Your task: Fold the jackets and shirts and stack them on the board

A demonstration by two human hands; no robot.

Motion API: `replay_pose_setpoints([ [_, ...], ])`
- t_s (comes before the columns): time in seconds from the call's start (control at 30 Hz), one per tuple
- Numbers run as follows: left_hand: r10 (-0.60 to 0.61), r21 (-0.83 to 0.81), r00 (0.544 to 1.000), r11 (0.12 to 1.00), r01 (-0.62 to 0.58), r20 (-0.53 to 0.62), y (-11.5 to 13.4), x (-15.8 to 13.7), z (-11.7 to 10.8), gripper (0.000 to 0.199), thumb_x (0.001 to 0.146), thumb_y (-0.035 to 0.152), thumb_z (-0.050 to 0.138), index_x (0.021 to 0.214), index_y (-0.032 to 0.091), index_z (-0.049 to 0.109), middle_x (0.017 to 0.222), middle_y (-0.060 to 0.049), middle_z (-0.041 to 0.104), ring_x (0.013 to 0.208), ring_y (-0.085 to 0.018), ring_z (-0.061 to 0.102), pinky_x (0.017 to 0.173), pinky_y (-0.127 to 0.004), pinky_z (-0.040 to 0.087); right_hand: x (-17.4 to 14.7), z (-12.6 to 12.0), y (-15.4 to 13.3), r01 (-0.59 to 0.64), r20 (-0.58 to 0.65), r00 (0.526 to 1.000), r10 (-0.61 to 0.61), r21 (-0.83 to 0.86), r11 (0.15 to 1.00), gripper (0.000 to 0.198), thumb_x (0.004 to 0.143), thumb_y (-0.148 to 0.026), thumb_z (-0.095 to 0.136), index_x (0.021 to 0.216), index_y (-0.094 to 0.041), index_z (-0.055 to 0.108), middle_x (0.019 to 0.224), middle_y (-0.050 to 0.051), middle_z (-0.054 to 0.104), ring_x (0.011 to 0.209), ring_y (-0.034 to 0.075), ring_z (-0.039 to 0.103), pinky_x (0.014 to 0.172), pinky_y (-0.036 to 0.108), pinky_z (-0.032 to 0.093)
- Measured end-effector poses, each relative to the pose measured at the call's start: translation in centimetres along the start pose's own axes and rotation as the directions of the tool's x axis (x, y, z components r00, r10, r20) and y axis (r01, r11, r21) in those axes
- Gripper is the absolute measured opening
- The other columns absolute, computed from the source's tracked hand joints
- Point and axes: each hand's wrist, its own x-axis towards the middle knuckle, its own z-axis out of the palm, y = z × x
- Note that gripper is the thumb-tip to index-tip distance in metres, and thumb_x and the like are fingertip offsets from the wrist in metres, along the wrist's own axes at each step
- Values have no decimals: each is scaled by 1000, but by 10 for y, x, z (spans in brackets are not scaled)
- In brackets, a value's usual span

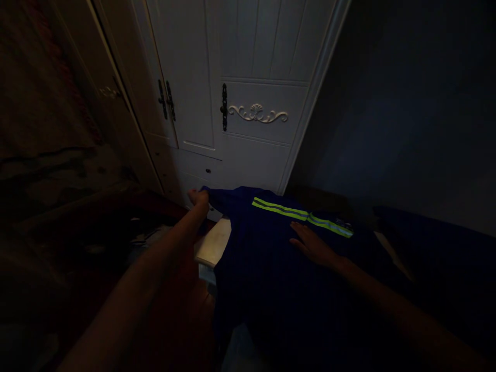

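A dark blue work jacket [267, 248] lies spread over a pale flat board or tabletop [214, 242]. Across it runs a yellow-green band with a grey stripe. My left hand [199, 198] is closed on the end of the left sleeve, which it holds stretched out past the pale edge. Just under the band, my right hand [310, 242] rests flat on the cloth with fingers extended. The lower part of the jacket sinks into shadow, so its hem cannot be made out.
A white wardrobe [256, 150] with dark handles and carved trim stands right behind. More dark blue cloth [437, 237] lies at the right. On the left are a hanging curtain or cloth [42, 93] and a dim heap of items [143, 243] above a reddish floor.
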Motion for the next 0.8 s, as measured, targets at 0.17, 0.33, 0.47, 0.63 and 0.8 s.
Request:
replay_pose_setpoints([
  [0.17,392,64,763,904,-422,-513,99,-13,21,58,89,11,46,144,12,27,122,-14,57,109,-21,57,96,-36,45,8,-3,-4,-66,-59,995,79,196,978,69,92,-61,41,143,-15,44,150,18,41,141,31,35,118,55,22],
  [0.33,884,218,214,131,-967,417,145,-106,75,59,94,11,35,150,24,27,106,-8,67,99,-20,62,94,-36,41,-8,-37,6,-196,-254,871,420,604,772,70,94,-62,22,141,-17,47,137,16,56,127,34,52,106,56,41],
  [0.47,758,229,200,68,-971,621,116,-148,99,58,96,14,32,153,22,22,114,-10,65,103,-22,60,98,-38,37,-66,-70,19,-180,-141,908,394,718,672,65,96,-53,14,137,-20,53,125,14,66,112,32,63,89,53,54],
  [0.63,682,363,491,337,-869,542,72,-144,99,60,94,13,37,152,22,27,111,-10,66,104,-22,59,98,-38,38,-141,-88,-1,-196,121,945,304,954,228,49,94,-44,26,127,-28,58,125,13,64,121,30,57,97,56,48],
  [0.8,789,474,484,285,-833,377,44,-139,76,37,95,16,41,126,16,60,106,-13,65,97,-23,59,90,-39,43,-182,-120,-48,0,198,867,456,917,-399,41,91,-49,41,123,-29,57,130,12,59,125,31,54,100,64,41],
])
